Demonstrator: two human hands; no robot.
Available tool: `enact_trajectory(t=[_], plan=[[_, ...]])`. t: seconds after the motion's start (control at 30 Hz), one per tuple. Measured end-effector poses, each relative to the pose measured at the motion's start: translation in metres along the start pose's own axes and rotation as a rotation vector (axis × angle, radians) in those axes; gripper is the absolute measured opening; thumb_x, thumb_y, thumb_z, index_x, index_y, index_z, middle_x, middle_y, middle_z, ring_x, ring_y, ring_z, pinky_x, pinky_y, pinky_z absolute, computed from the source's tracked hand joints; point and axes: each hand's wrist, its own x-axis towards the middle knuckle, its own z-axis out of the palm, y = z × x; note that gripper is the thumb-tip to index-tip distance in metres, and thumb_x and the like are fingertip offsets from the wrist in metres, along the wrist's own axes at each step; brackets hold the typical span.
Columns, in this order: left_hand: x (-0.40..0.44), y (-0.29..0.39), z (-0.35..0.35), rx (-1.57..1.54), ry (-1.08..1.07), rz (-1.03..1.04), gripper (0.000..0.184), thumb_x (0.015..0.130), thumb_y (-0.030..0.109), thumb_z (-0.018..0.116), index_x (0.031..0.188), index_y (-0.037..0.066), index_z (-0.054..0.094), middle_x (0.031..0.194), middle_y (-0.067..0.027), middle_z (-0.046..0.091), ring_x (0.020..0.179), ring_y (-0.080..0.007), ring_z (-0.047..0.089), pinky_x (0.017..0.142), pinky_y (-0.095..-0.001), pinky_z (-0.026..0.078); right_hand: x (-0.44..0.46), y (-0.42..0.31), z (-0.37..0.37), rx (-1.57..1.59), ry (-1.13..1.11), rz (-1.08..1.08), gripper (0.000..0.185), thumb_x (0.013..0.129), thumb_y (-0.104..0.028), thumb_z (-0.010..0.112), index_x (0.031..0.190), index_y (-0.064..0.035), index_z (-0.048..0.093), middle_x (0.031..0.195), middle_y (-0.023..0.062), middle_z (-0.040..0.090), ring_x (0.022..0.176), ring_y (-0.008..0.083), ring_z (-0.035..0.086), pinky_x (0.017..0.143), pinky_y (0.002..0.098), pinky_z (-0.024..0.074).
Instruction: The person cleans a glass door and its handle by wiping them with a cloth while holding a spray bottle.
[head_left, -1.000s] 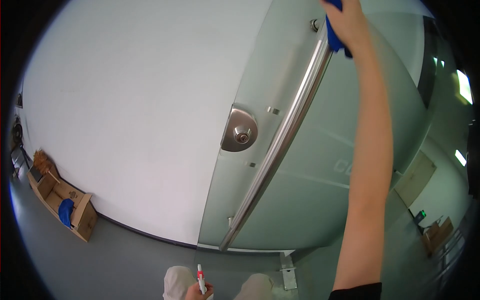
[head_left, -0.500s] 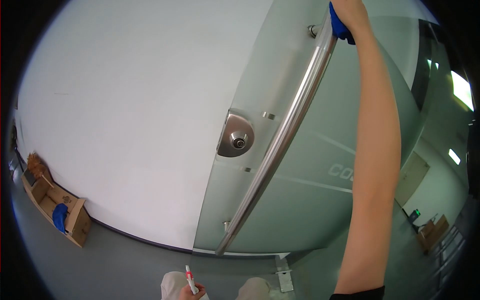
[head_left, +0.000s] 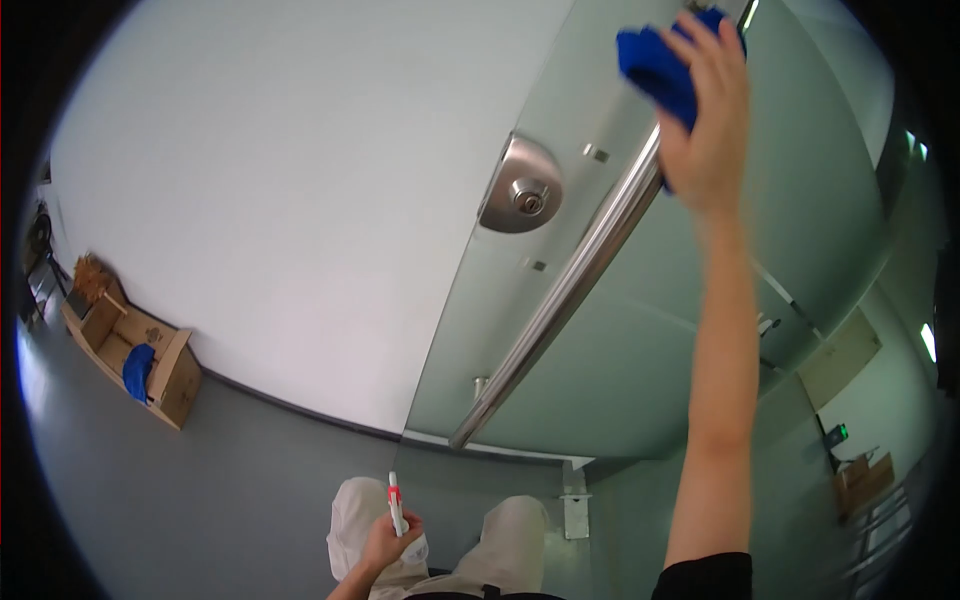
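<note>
A blue cloth is held by my right hand against the upper part of the long metal handle on the glass door. The fingers lie over the cloth, and part of it hangs out to the left. Low in the view, my left hand is closed around a white and red pen-like object, its tip pointing up, in front of my knees. A round metal lock sits at the door's edge, left of the handle.
A cardboard box with another blue cloth in it stands on the grey floor at the left, along the white wall. A metal floor fitting is below the door. Brown boxes show at the far right.
My right hand and the cloth have come lower in view, showing the fingers and more cloth. The view has shifted, so the lock appears higher and my left hand and legs show more.
</note>
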Motion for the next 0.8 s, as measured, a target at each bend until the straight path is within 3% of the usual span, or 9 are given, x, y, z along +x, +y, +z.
enact_trajectory(t=[0.03, 0.1, 0.17, 0.23, 0.37, 0.4, 0.47, 0.6, 0.8], plan=[[0.0, 0.001, 0.001, 0.003, 0.003, 0.002, 0.018, 0.08, 0.011, 0.072, 0.094, 0.002, 0.066, 0.084, -0.0077, 0.068, 0.079, -0.0173, 0.064, 0.074, -0.0317, 0.051, -0.022, -0.013, 0.001, -0.007, -0.069, 0.053, 0.069, 0.059, -0.001, 0.067, 0.126, -0.0045, 0.054, 0.138, 0.0108, 0.048, 0.137, 0.0384, 0.034, 0.11, 0.0513, 0.028], [0.0, 0.003, 0.001, 0.017, 0.002, -0.003, 0.019, 0.08, 0.011, 0.072, 0.095, 0.003, 0.065, 0.085, -0.0077, 0.068, 0.081, -0.0174, 0.064, 0.074, -0.0321, 0.051, -0.061, -0.056, 0.0, 0.058, -0.178, 0.129, 0.068, 0.052, -0.008, 0.07, 0.119, -0.0083, 0.058, 0.131, 0.0079, 0.052, 0.136, 0.0361, 0.036, 0.108, 0.0593, 0.0242], [-0.002, 0.006, 0.0, 0.039, -0.007, -0.017, 0.019, 0.08, 0.012, 0.072, 0.096, 0.003, 0.065, 0.086, -0.0076, 0.068, 0.082, -0.0173, 0.064, 0.075, -0.0323, 0.051, -0.108, -0.103, 0.003, 0.105, -0.326, 0.211, 0.069, 0.051, -0.017, 0.078, 0.118, -0.0124, 0.06, 0.131, 0.0042, 0.053, 0.137, 0.0294, 0.038, 0.111, 0.0554, 0.0205], [-0.008, 0.013, 0.001, 0.032, -0.002, -0.009, 0.019, 0.08, 0.012, 0.072, 0.096, 0.004, 0.065, 0.087, -0.0071, 0.068, 0.082, -0.0172, 0.064, 0.076, -0.0321, 0.051, -0.151, -0.139, 0.006, 0.125, -0.423, 0.201, 0.061, 0.055, -0.022, 0.078, 0.114, -0.0137, 0.063, 0.131, 0.0025, 0.054, 0.136, 0.0215, 0.039, 0.112, 0.0516, 0.0198], [-0.025, 0.023, 0.001, -0.019, 0.001, 0.004, 0.017, 0.081, 0.008, 0.071, 0.095, 0.003, 0.065, 0.087, -0.0057, 0.067, 0.082, -0.0156, 0.064, 0.076, -0.0305, 0.051, -0.227, -0.204, 0.016, 0.067, -0.52, 0.05, 0.049, 0.068, -0.031, 0.07, 0.114, -0.0139, 0.063, 0.128, 0.001, 0.058, 0.134, 0.0163, 0.042, 0.111, 0.0454, 0.0193], [-0.027, 0.023, 0.001, -0.029, -0.006, 0.016, 0.016, 0.081, 0.007, 0.071, 0.095, 0.003, 0.064, 0.087, -0.0056, 0.066, 0.082, -0.0151, 0.063, 0.076, -0.0301, 0.051, -0.241, -0.217, 0.016, 0.043, -0.542, -0.003, 0.038, 0.077, -0.03, 0.063, 0.112, -0.0142, 0.064, 0.125, 0.0008, 0.06, 0.132, 0.0147, 0.043, 0.112, 0.0391, 0.02], [-0.034, 0.021, 0.001, -0.042, -0.023, 0.005, 0.016, 0.081, 0.006, 0.071, 0.095, 0.002, 0.064, 0.087, -0.0053, 0.065, 0.082, -0.0142, 0.063, 0.076, -0.0292, 0.051, -0.263, -0.243, 0.016, 0.064, -0.547, -0.047, 0.03, 0.084, -0.025, 0.056, 0.11, -0.0135, 0.065, 0.123, 0.0, 0.062, 0.132, 0.0144, 0.043, 0.113, 0.0353, 0.0201], [-0.044, 0.029, 0.001, -0.036, -0.058, -0.004, 0.016, 0.082, 0.007, 0.07, 0.097, 0.003, 0.065, 0.087, -0.0055, 0.065, 0.082, -0.0146, 0.064, 0.076, -0.0296, 0.051, -0.284, -0.27, 0.013, 0.122, -0.571, -0.087, 0.028, 0.087, -0.02, 0.052, 0.11, -0.012, 0.066, 0.121, -0.0004, 0.062, 0.13, 0.015, 0.046, 0.113, 0.0343, 0.0217], [-0.043, 0.035, 0.006, 0.043, -0.068, -0.028, 0.016, 0.082, 0.01, 0.07, 0.095, 0.004, 0.065, 0.087, -0.0071, 0.066, 0.081, -0.0165, 0.064, 0.076, -0.0311, 0.051, -0.26, -0.226, 0.011, 0.127, -0.527, -0.238, 0.03, 0.087, -0.02, 0.052, 0.112, -0.0108, 0.066, 0.12, 0.001, 0.063, 0.125, 0.016, 0.05, 0.111, 0.0355, 0.0293]])
